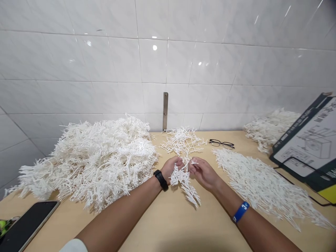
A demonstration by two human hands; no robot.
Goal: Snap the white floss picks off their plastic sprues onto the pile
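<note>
Both hands meet near the table's middle around a white branching plastic sprig (187,187), with thin, twig-like forks. My left hand (170,170) has its fingers closed on the stem from the left. From the right, my right hand (204,172) pinches the stem at the same height. The sprig's frayed lower end hangs toward me between the wrists. Just beyond the hands lies a loose tangle of white twigs (183,137); whether it joins the held sprig I cannot tell. A large heap of white sprigs (110,161) rises beside my left forearm.
To the right, flatter sprigs form a long spread (262,185), with another pile (275,126) behind it. Glasses (222,144) lie near the tiled wall (152,63). A printed dark-green box (309,140) leans at far right. A phone (31,224) rests at front left. A metal strip (165,111) stands against the wall.
</note>
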